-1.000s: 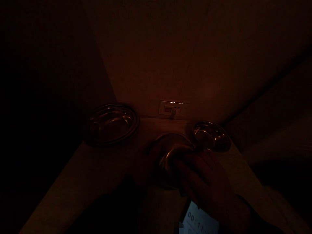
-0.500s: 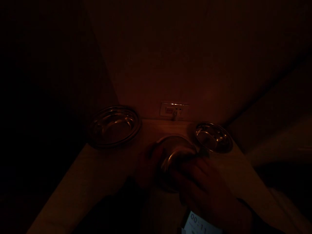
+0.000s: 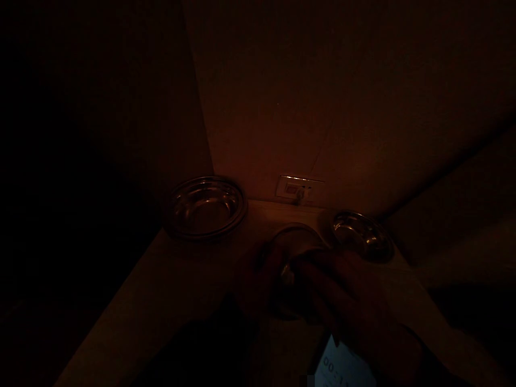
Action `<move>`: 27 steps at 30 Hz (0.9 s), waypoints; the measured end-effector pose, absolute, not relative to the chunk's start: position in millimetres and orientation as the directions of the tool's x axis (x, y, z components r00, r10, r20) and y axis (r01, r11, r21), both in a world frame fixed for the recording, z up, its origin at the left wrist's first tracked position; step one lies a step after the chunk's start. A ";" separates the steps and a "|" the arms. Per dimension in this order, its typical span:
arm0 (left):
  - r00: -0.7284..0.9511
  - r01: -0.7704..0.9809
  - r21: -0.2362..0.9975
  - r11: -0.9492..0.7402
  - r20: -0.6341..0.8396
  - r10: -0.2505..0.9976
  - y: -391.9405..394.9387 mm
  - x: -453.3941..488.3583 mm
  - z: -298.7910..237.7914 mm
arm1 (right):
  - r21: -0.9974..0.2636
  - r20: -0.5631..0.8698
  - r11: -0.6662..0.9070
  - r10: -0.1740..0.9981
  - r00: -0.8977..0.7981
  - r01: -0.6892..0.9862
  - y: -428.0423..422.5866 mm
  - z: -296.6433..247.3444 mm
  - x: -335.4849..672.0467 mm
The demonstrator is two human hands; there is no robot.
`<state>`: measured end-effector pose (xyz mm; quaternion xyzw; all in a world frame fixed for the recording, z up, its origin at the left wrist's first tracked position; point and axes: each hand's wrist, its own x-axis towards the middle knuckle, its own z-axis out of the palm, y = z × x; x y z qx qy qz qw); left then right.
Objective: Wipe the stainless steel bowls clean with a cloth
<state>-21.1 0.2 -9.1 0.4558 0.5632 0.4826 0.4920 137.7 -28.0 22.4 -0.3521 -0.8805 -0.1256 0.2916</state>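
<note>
The view is very dark. A round metal bowl [image 3: 299, 242] is between my two hands above the table, its lower part lost in shadow. My left hand [image 3: 260, 277] is closed round its left side. My right hand [image 3: 342, 285] reaches over its right side, fingers pressed together against it. Whether anything thin lies under those fingers is hidden. A lit phone screen [image 3: 342, 368] showing timer digits lies below my right hand, partly covered by it.
A wide metal dish [image 3: 205, 236] stands at the back left of the wooden table [image 3: 133, 306]. A smaller metal bowl [image 3: 381, 252] is at the back right. Behind, a socket plate [image 3: 300, 188] with a plug is set in the wall [image 3: 262, 123].
The view has shifted, so the dishes and socket appear farther right. My right hand's fingers cover more of the bowl, and its bright reflection has shrunk to a small glint.
</note>
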 end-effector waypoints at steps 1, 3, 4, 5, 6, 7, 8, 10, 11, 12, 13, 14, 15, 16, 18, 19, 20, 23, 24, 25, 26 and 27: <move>-0.114 0.028 0.993 0.114 -0.110 0.987 -0.9 -21.0 -7.9 | 0.010 0.598 0.706 0.563 -0.570 0.708 -27.0 23.8 136.9; -0.163 0.046 0.989 0.139 -0.130 0.978 -3.3 -21.2 -5.9 | 0.021 0.583 0.721 0.554 -0.594 0.693 -28.6 25.1 135.6; -0.179 0.062 0.987 0.151 -0.138 0.974 -4.6 -21.5 -5.2 | 0.040 0.571 0.742 0.533 -0.625 0.669 -30.7 25.5 135.2; -0.183 0.074 0.985 0.158 -0.142 0.973 -5.8 -21.7 -4.9 | 0.061 0.556 0.761 0.511 -0.655 0.645 -32.8 26.0 135.1; -0.183 0.078 0.984 0.162 -0.145 0.972 -6.9 -21.8 -4.7 | 0.084 0.541 0.774 0.493 -0.681 0.627 -34.3 27.1 135.3; -0.171 0.073 0.985 0.156 -0.142 0.975 -8.0 -21.7 -4.8 | 0.106 0.530 0.778 0.483 -0.697 0.619 -34.8 28.9 135.8; -0.153 0.062 0.989 0.138 -0.127 0.980 -9.0 -21.4 -5.0 | 0.121 0.527 0.768 0.486 -0.697 0.628 -34.1 31.4 136.4; -0.136 0.040 0.994 0.106 -0.100 0.986 -10.4 -20.5 -5.3 | 0.124 0.544 0.722 0.525 -0.655 0.681 -30.5 36.8 137.2; -0.134 0.032 0.994 0.101 -0.096 0.986 -10.9 -20.1 -5.3 | 0.117 0.554 0.697 0.545 -0.629 0.707 -28.8 38.9 137.1; -0.134 0.027 0.995 0.099 -0.094 0.987 -11.2 -20.0 -5.2 | 0.108 0.562 0.684 0.556 -0.612 0.721 -28.1 40.2 136.6; -0.134 0.024 0.995 0.100 -0.096 0.986 -11.4 -19.9 -5.0 | 0.101 0.563 0.689 0.555 -0.612 0.718 -28.6 40.4 135.8; -0.137 0.020 0.994 0.106 -0.102 0.985 -11.6 -20.0 -4.6 | 0.102 0.557 0.706 0.543 -0.628 0.701 -30.0 39.8 134.9; -0.136 0.016 0.993 0.114 -0.111 0.984 -11.7 -20.0 -4.3 | 0.110 0.545 0.731 0.522 -0.656 0.674 -32.0 38.8 134.1; -0.140 0.013 0.993 0.118 -0.115 0.984 -11.9 -19.9 -4.0 | 0.121 0.532 0.753 0.501 -0.683 0.647 -33.8 37.8 133.7; -0.150 0.008 0.994 0.107 -0.104 0.983 -12.5 -19.2 -3.8 | 0.136 0.518 0.763 0.489 -0.702 0.632 -34.3 37.4 134.3; -0.152 0.009 0.995 0.102 -0.099 0.983 -12.7 -18.6 -3.9 | 0.134 0.524 0.747 0.505 -0.686 0.651 -32.6 38.2 135.1; -0.155 0.009 0.995 0.097 -0.095 0.983 -13.0 -18.0 -4.1 | 0.122 0.536 0.722 0.529 -0.658 0.681 -30.0 39.3 135.9; -0.156 -0.007 0.995 0.102 -0.101 0.983 -12.5 -17.7 -4.7 | 0.068 0.564 0.668 0.587 -0.581 0.741 -24.2 40.3 136.0; -0.167 -0.006 0.994 0.107 -0.107 0.980 -12.0 -18.2 -4.8 | 0.065 0.559 0.678 0.583 -0.589 0.732 -25.0 39.0 134.9; -0.180 0.001 0.994 0.112 -0.110 0.977 -11.4 -18.9 -4.8 | 0.073 0.548 0.702 0.566 -0.616 0.709 -27.4 36.9 133.6; -0.193 0.012 0.994 0.113 -0.108 0.975 -10.8 -19.7 -4.7 | 0.089 0.536 0.728 0.540 -0.649 0.679 -30.9 34.4 132.2; -0.200 0.029 0.993 0.111 -0.103 0.974 -10.2 -20.4 -4.6 | 0.104 0.521 0.755 0.513 -0.682 0.648 -34.7 32.3 131.0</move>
